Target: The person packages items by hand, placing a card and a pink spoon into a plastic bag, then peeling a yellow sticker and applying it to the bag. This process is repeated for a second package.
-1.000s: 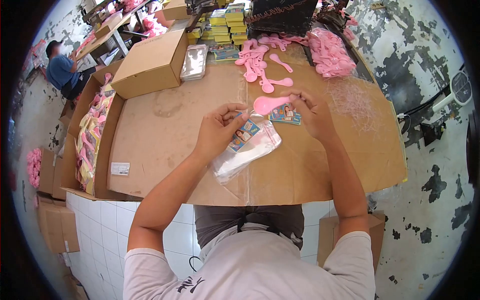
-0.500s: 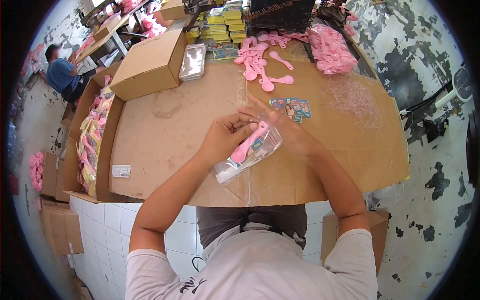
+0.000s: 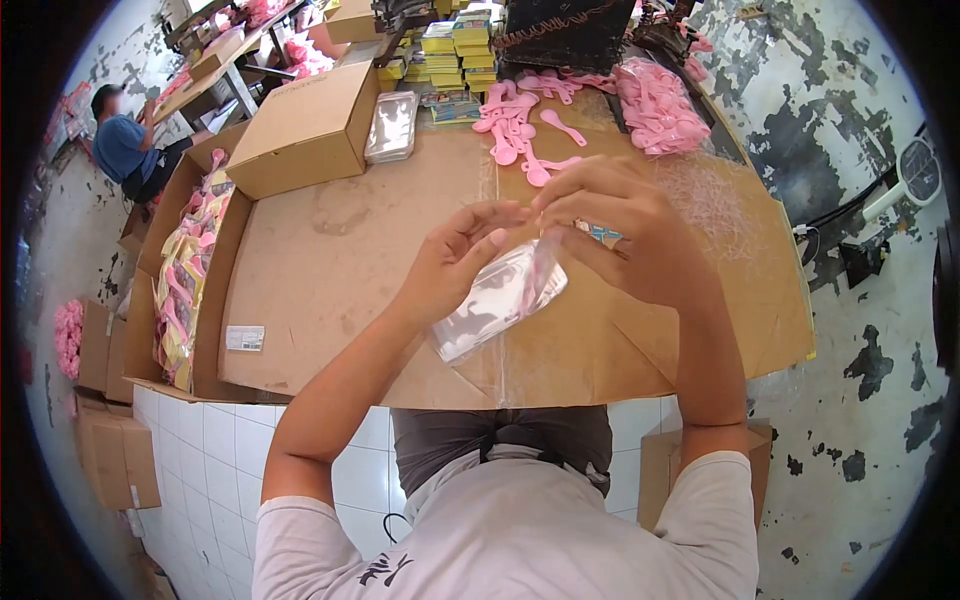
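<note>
Bag (image 3: 490, 305) slants down-left below both hands | left hand (image 3: 455, 262) pinches its mouth | right hand (image 3: 625, 235) pinches too, right above near-upright pink spoon (image 3: 541, 272) inside

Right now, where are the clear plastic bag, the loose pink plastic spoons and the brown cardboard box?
clear plastic bag (image 3: 490, 305): head view, middle of its shiny side.
loose pink plastic spoons (image 3: 508, 128): head view, middle of the pile.
brown cardboard box (image 3: 300, 125): head view, its top.

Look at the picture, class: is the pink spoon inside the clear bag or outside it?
Inside. The pink spoon shows, blurred, through the clear bag, which the left hand and right hand hold at its top.
</note>
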`<state>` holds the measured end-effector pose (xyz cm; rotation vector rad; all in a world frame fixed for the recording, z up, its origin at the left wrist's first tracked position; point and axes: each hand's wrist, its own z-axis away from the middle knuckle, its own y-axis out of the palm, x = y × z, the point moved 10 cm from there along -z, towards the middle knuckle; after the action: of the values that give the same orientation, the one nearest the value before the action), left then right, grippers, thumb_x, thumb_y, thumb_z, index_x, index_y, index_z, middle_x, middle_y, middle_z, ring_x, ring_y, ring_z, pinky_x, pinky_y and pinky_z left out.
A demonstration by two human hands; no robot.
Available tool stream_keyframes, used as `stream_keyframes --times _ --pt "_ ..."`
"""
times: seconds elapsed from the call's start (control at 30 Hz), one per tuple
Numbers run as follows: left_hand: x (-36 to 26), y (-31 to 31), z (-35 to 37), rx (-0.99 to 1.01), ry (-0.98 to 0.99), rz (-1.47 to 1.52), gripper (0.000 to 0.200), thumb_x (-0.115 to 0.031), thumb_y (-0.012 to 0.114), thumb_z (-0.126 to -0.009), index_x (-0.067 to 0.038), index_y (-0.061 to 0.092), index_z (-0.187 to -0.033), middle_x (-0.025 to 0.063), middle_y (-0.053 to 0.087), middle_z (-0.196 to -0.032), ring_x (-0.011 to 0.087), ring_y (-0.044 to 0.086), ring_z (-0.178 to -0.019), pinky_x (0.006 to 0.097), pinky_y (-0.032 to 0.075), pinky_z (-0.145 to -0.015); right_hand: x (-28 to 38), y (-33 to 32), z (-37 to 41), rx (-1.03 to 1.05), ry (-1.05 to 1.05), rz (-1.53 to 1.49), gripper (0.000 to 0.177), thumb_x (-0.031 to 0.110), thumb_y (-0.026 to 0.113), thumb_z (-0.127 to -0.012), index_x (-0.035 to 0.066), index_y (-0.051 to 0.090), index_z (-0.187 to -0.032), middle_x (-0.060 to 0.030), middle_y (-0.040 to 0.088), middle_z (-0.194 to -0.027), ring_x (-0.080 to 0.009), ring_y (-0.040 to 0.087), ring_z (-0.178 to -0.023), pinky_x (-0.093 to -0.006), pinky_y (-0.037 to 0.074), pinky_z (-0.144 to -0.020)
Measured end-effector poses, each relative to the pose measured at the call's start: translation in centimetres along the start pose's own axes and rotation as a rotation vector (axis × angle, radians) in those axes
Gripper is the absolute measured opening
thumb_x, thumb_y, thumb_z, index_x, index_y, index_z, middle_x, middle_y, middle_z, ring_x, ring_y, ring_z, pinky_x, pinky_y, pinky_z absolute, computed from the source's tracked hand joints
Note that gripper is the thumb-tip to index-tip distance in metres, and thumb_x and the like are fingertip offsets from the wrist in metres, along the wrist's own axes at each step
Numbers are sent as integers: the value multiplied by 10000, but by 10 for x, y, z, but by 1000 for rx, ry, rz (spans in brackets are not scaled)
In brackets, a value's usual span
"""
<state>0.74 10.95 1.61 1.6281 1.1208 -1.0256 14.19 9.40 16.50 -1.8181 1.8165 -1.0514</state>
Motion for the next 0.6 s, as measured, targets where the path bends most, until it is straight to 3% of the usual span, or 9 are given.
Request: stream_keyframes --times 0.07,0.2,0.37,0.47,0.57,0.6 --pt "-12 4 4 32 114 -185 469 -88 640 -989 6 510 -1429 138 600 -1408 187 543 -1332 348 411 -1130 12 -10 -7 -23 -81 219 110 85 726 -856 36 700 -951 -89 655 -912 -297 632 -833 -393 508 -760" --pt "-32 21 13 95 197 -422 516 -45 635 -955 -15 501 -1452 137 590 -1433 200 521 -1376 359 386 -1156 -8 -6 -2 61 208 182 98 41 732 -867 18 737 -962 -99 690 -912 -250 655 -803 -348 521 -730" --pt "-30 19 12 -18 165 -363 449 -92 664 -987 -15 551 -1414 115 699 -1261 166 650 -1178 321 494 -1034 -17 -1 5 -8 255 58 130 85 720 -848 17 692 -955 -127 616 -784 -296 617 -719 -384 500 -668" --pt "-26 16 9 -27 107 -246 387 -108 654 -1010 6 582 -1372 103 753 -1117 119 689 -1032 278 545 -917 -22 5 11 -34 292 29 134 91 729 -846 28 690 -958 -115 634 -852 -298 627 -778 -396 503 -696" --pt "-21 11 8 -38 75 -198 356 -105 645 -1017 18 596 -1349 99 773 -1031 92 696 -938 257 564 -832 -9 -5 12 -262 97 219 145 115 747 -846 58 688 -965 -86 640 -953 -283 630 -893 -405 490 -772" --pt "-21 10 8 -44 73 -199 351 -101 643 -1017 20 598 -1344 100 777 -1011 86 696 -915 255 567 -810 -3 0 10 -220 67 284 154 119 752 -836 65 685 -964 -77 634 -973 -274 623 -930 -405 479 -801"
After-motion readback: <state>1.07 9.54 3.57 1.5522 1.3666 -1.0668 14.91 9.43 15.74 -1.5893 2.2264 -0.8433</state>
